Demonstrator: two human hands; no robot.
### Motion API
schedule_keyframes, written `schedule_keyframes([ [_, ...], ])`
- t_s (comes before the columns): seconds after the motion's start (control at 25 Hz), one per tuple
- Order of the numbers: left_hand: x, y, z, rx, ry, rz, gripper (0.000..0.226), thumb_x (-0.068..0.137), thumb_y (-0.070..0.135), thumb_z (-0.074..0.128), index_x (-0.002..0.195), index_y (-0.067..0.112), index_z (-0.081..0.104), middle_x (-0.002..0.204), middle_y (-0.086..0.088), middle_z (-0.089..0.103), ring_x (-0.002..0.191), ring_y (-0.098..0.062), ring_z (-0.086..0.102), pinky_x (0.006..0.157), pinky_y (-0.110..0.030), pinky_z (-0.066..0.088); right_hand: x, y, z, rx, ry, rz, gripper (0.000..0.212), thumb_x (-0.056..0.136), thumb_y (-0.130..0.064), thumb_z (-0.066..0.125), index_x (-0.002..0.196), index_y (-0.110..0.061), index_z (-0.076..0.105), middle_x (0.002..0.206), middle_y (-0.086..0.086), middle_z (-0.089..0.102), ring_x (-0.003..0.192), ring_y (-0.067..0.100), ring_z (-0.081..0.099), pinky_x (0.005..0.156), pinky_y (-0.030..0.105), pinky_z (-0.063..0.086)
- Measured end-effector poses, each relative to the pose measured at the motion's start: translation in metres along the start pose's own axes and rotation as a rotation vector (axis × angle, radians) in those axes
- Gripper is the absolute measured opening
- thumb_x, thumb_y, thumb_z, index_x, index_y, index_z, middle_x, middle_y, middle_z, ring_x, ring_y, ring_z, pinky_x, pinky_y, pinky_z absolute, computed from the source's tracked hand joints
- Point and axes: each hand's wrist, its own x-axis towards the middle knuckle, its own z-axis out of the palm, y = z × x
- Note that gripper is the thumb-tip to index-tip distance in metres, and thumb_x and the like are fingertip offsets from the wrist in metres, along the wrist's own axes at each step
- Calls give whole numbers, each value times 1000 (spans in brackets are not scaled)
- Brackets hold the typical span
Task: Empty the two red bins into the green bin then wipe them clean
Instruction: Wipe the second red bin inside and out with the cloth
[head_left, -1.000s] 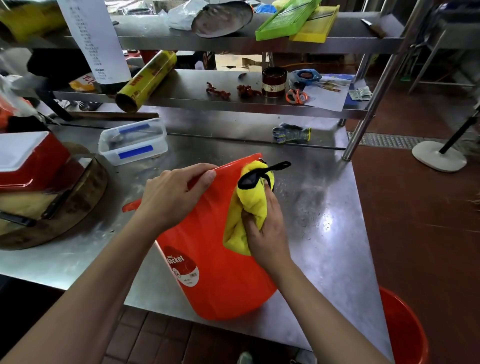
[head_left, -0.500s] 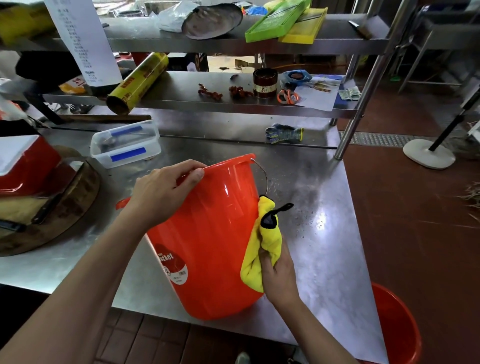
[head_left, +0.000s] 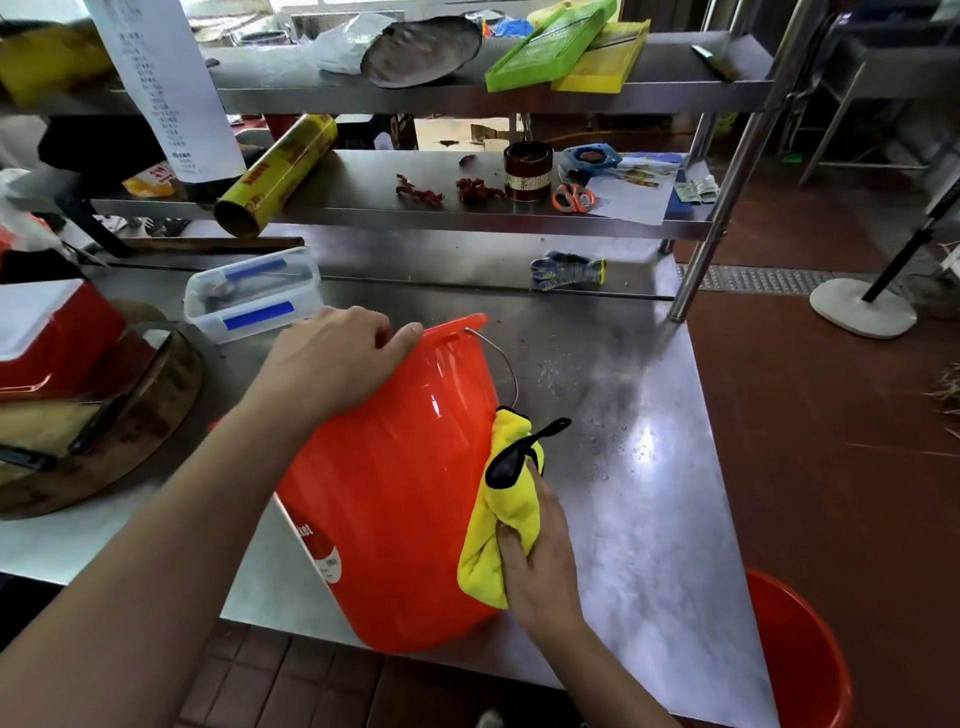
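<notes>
Wiping stage for sure, the emptying part looks done for this one. Red bin (head_left: 395, 499) is tipped on its side on the steel table (head_left: 649, 519), mouth facing away, base hanging a bit over the near edge. Left hand (head_left: 332, 364) has its fingers curled over the rim up top to keep it from rolling. Right hand (head_left: 540, 551) has a yellow cloth (head_left: 506, 512) bunched up in its grip, pressed against the bin's outer wall on the right side.

My guess for the next move: keep rubbing along that wall, then roll the bin under the left hand to reach a fresh strip, and get inside too. Grip on the rim matters since that plastic looks slick and it's half off the edge.

Second red bin (head_left: 800, 649) sits on the floor, low and to the right of the right hand. No green bin in view that I can spot.

Just past the left hand there's a clear lidded box (head_left: 254, 296), further left a round chopping block (head_left: 130, 415). Shelves behind are cluttered: cling film roll (head_left: 278, 174), scissors (head_left: 571, 197), dried chillies (head_left: 421, 192). Table has some water spots.
</notes>
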Motion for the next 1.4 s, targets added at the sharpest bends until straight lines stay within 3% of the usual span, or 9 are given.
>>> schedule_keyframes([
  [0.12,5,9,12,-37,4,33,49,101,63,31,116,28,62,109,-8,69,100,-34,64,84,-49,54,-4,-2,2,-25,-11,3,70,87,-46,47,152,-51,22,152,-12,43,141,10,40,112,49,39],
  [0.28,1,10,15,-69,25,106,47,100,62,33,117,27,61,108,-5,69,99,-31,64,86,-51,53,-5,6,2,8,25,51,67,87,-44,46,152,-44,31,147,-12,48,137,11,45,110,48,42],
  [0.44,-9,13,12,-90,9,241,44,101,57,36,120,26,60,108,0,70,99,-25,63,83,-42,49,1,8,-2,42,59,108,59,87,-45,45,146,-38,42,139,-14,53,130,11,51,106,48,45],
  [0.6,-18,11,13,-167,18,373,38,99,52,43,123,27,60,110,7,61,104,-13,53,92,-31,32,13,9,-9,56,84,134,60,86,-48,44,145,-38,43,138,-13,55,128,10,52,105,46,46],
  [0.8,-25,0,37,-229,-44,426,67,90,80,24,125,33,57,115,14,58,114,-6,46,95,-30,28,19,5,-17,59,105,153,46,83,-46,43,127,-59,45,123,-27,55,117,4,55,99,38,49],
  [0.96,-29,-2,54,-276,-46,423,57,91,73,27,122,36,57,120,17,59,116,-1,44,97,-33,32,12,18,-16,35,102,192,51,83,-46,42,132,-36,52,121,-15,59,114,10,57,97,46,50],
  [1.08,-32,-7,56,-255,-28,432,58,91,74,28,124,37,58,120,22,53,119,1,41,102,-35,33,9,21,-16,19,98,218,53,82,-46,41,133,-35,53,120,-13,60,113,10,57,96,46,50],
  [1.24,-35,-29,56,-167,-34,401,79,85,87,13,123,37,61,116,24,52,116,0,41,98,-35,32,6,28,-23,-14,121,240,62,79,-43,42,138,-30,53,116,-14,58,110,11,58,93,45,52],
  [1.4,-50,-47,78,-92,-105,360,67,87,84,13,117,44,59,112,23,60,117,-8,55,111,-46,34,2,31,-29,-30,158,263,60,77,-43,39,134,-29,55,112,-10,56,107,15,59,90,47,52],
])
